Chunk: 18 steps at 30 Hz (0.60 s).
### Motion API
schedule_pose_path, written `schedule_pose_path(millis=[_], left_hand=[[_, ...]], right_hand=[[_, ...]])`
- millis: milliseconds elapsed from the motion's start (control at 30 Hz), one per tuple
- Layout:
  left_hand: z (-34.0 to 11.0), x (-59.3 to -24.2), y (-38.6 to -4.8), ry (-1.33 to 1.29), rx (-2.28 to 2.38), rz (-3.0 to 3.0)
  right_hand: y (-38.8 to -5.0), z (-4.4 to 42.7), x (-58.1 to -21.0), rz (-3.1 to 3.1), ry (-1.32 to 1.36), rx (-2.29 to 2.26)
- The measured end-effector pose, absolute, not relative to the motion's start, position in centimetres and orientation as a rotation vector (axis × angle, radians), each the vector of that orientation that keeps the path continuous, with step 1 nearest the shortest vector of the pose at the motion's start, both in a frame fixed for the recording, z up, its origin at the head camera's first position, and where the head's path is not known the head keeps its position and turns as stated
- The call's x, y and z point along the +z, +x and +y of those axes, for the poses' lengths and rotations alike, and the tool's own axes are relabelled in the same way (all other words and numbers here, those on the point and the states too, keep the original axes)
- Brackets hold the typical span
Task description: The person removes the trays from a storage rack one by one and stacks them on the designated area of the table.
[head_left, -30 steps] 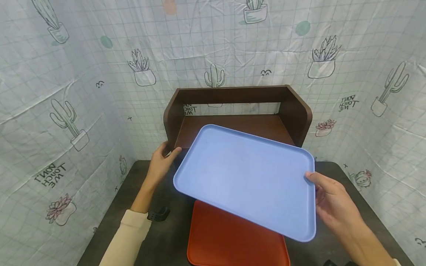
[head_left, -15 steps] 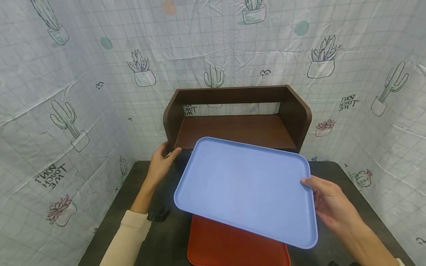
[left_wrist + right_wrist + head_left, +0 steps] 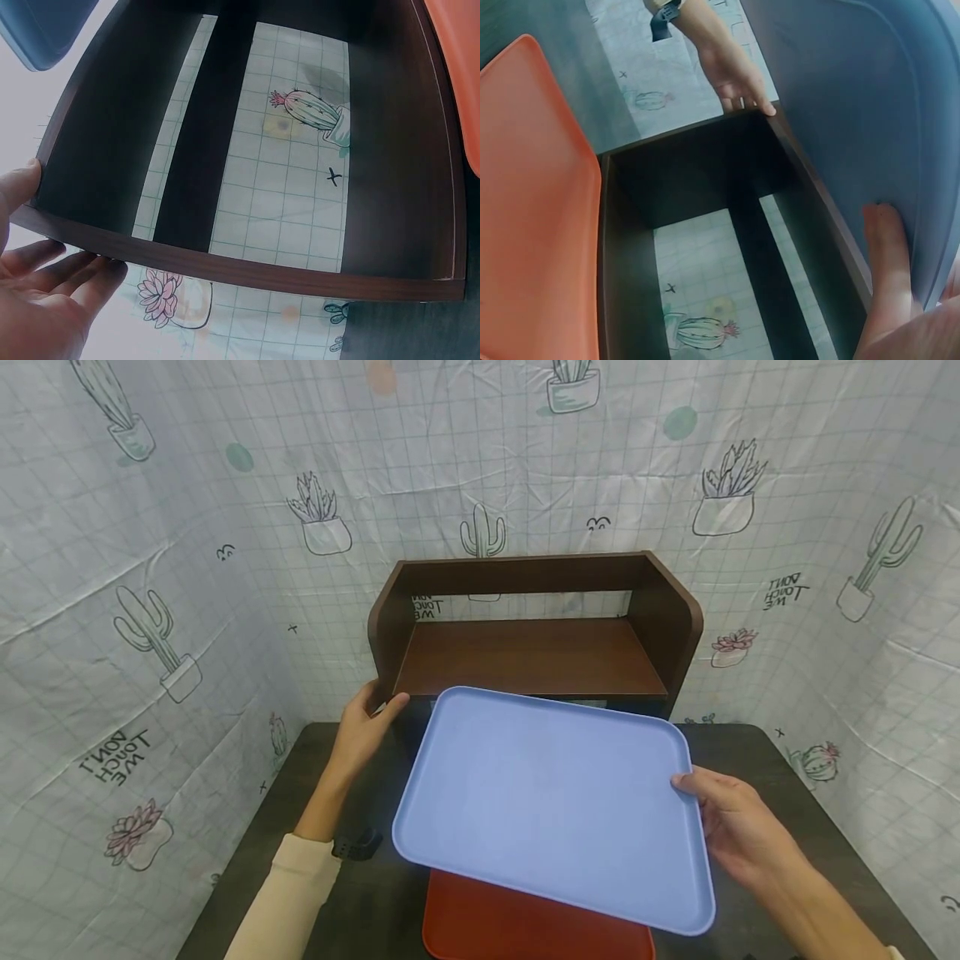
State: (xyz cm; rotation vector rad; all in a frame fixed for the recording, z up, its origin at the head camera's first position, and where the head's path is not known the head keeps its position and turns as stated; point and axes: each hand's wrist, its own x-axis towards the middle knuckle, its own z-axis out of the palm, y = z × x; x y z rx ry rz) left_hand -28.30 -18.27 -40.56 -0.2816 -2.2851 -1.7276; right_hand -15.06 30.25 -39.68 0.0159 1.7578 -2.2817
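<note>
A light blue rectangular tray (image 3: pixel 547 810) is held in the air, tilted, in front of a dark brown shelf unit (image 3: pixel 525 652). My right hand (image 3: pixel 738 827) grips its right edge, thumb on the upper face; the right wrist view shows a finger (image 3: pixel 889 255) against the underside. My left hand (image 3: pixel 360 731) holds the shelf's left side at the height of the middle board, the thumb on one side and the fingers on the other. An orange-red tray (image 3: pixel 525 918) lies on the table below, partly covered by the blue tray.
The dark table (image 3: pixel 360 902) runs under everything. The shelf's upper level has a bare board between two side panels; in the left wrist view its lower compartment (image 3: pixel 405 165) shows an open back. Patterned cloth (image 3: pixel 300 585) hangs behind and on both sides.
The blue tray and my right hand have moved down and slightly toward me, uncovering more of the shelf's middle board. My left hand has stayed on the shelf.
</note>
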Motion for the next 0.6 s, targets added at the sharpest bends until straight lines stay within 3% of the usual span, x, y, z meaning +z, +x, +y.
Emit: schedule_pose_path(millis=[300,600], left_hand=[[-18.3,-40.5,-28.1,-0.283,-1.714,-2.312],[-18.2,-40.4,-28.1,-0.292,-1.746,-2.296]], right_hand=[[-15.1,30.1,-40.4,1.788,0.056,-2.197],[-15.1,30.7,-41.6,1.735,-0.105,-2.172]])
